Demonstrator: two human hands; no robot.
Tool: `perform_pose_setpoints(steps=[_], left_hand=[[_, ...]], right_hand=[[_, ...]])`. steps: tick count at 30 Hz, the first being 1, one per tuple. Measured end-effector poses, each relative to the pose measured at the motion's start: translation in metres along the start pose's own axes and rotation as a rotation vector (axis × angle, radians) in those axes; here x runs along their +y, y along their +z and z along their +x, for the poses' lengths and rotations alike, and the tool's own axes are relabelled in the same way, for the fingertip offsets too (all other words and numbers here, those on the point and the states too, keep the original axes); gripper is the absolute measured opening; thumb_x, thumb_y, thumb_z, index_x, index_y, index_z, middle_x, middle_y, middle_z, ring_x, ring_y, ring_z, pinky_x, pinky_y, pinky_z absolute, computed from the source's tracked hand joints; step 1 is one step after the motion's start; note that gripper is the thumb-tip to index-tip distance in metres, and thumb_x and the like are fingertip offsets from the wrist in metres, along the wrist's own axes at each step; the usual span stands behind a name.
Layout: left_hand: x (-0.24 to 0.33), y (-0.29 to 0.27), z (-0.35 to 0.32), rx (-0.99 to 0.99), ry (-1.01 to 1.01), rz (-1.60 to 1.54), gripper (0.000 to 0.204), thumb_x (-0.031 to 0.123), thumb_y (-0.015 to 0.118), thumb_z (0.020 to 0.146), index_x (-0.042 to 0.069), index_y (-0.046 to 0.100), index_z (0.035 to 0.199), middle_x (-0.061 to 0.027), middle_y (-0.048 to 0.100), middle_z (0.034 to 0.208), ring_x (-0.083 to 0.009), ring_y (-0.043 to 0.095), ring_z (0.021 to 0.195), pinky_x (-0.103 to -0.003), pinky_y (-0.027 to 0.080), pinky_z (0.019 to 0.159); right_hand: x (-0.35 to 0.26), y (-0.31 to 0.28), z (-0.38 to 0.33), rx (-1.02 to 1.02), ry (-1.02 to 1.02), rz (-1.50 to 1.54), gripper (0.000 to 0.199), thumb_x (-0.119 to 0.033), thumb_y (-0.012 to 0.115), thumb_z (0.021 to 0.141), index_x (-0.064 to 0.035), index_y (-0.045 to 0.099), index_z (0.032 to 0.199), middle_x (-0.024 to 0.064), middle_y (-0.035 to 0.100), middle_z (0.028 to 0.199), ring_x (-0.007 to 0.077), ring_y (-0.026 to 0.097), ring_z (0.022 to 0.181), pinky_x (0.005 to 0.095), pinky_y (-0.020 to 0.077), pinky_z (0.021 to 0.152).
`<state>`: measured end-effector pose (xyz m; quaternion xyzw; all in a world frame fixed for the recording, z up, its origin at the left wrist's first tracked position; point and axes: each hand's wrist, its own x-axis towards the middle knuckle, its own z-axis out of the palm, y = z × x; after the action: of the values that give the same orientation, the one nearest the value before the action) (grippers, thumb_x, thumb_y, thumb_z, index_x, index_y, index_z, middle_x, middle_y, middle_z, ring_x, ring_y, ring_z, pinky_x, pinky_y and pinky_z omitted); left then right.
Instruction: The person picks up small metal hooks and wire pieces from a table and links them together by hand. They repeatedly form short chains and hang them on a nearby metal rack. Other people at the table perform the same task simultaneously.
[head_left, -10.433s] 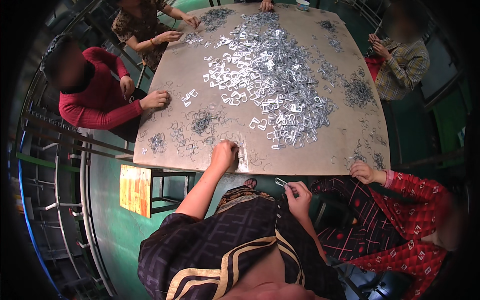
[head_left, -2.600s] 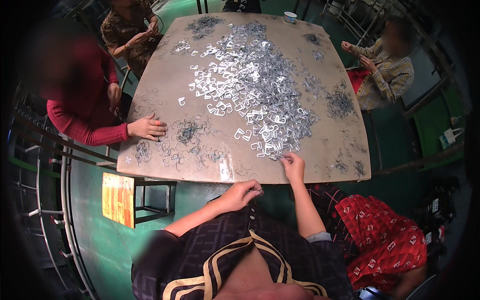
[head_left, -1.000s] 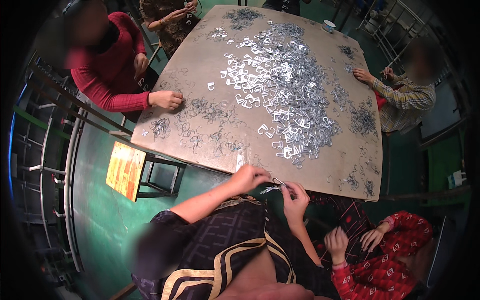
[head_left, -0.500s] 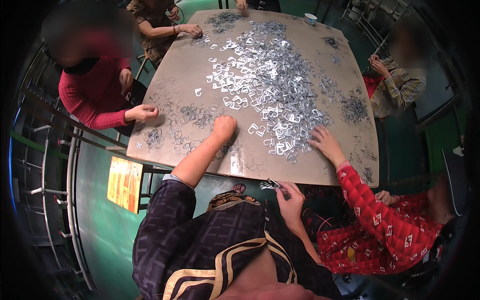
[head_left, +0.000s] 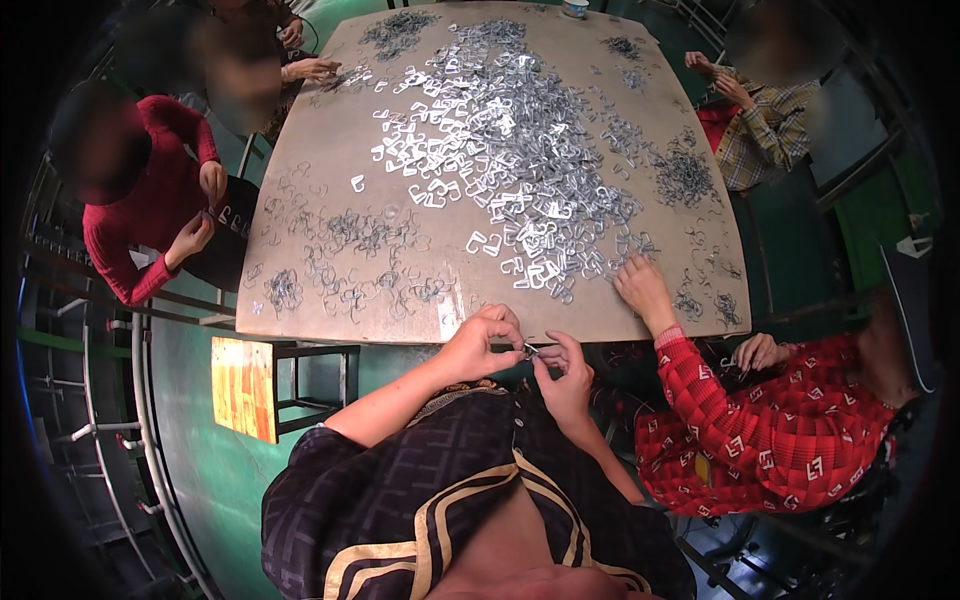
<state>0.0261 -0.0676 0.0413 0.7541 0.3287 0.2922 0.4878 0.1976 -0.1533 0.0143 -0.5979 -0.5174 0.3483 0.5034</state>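
Hands meet at the bench's near edge: left hand and right hand both pinched shut on one small metal clip. Grip looks fingertip-thin, so it could slip into the lap.

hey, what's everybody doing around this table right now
Several people sit around a tan table strewn with small metal clips. The camera wearer's left hand and right hand meet at the near edge, pinching one small metal piece between them. The big pile of shiny clips covers the table's middle, with thin wire pieces spread to its left. A co-worker in a red patterned sleeve reaches a hand into the pile's near edge.
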Motion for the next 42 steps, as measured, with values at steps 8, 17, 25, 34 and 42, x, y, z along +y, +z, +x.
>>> perform_pose_setpoints(steps=[8, 17, 25, 34, 42], left_hand=[[0.004, 0.022, -0.008, 0.1, -0.092, -0.167, 0.011, 0.005, 0.066, 0.078, 0.002, 0.057, 0.083, -0.0108, 0.066, 0.088, -0.0244, 0.064, 0.09, -0.035, 0.048, 0.081], [0.018, 0.026, -0.019, -0.003, -0.041, -0.14, 0.01, 0.002, 0.062, 0.082, 0.002, 0.053, 0.085, -0.0128, 0.067, 0.089, -0.0272, 0.066, 0.089, -0.034, 0.05, 0.078], [-0.002, 0.036, -0.027, 0.101, 0.155, -0.04, 0.012, 0.002, 0.063, 0.081, 0.003, 0.053, 0.087, -0.0092, 0.069, 0.094, -0.0195, 0.064, 0.074, -0.029, 0.048, 0.063], [0.0, 0.037, -0.025, 0.102, 0.005, -0.088, 0.012, 0.0, 0.064, 0.081, 0.001, 0.055, 0.088, -0.0126, 0.07, 0.092, -0.026, 0.068, 0.088, -0.034, 0.052, 0.075], [0.002, 0.039, -0.015, 0.159, 0.057, 0.083, 0.014, 0.003, 0.068, 0.076, 0.003, 0.057, 0.085, -0.0144, 0.064, 0.077, -0.0346, 0.064, 0.075, -0.04, 0.051, 0.066]], right_hand=[[0.0, -0.004, 0.004, -0.047, -0.082, -0.04, 0.038, 0.004, 0.066, 0.078, -0.002, 0.056, 0.114, 0.0114, 0.068, 0.085, 0.0182, 0.069, 0.075, 0.0277, 0.0543, 0.068], [0.089, -0.009, 0.08, 0.042, -0.047, -0.45, 0.033, -0.013, 0.07, 0.079, 0.0, 0.063, 0.109, 0.0128, 0.061, 0.088, 0.025, 0.062, 0.076, 0.0338, 0.0498, 0.067], [0.085, -0.002, 0.115, -0.102, 0.108, -0.641, 0.027, -0.012, 0.07, 0.071, -0.0022, 0.064, 0.095, 0.0197, 0.063, 0.093, 0.0371, 0.062, 0.088, 0.0459, 0.0492, 0.077], [0.047, -0.028, 0.067, 0.002, 0.207, 0.102, 0.021, 0.001, 0.067, 0.08, 0.0037, 0.066, 0.101, 0.008, 0.067, 0.081, 0.0105, 0.063, 0.067, 0.0246, 0.0512, 0.06], [-0.004, -0.013, 0.028, -0.063, 0.207, 0.374, 0.018, 0.003, 0.065, 0.085, 0.0065, 0.065, 0.102, 0.008, 0.068, 0.085, 0.0109, 0.065, 0.074, 0.0224, 0.0531, 0.065]])
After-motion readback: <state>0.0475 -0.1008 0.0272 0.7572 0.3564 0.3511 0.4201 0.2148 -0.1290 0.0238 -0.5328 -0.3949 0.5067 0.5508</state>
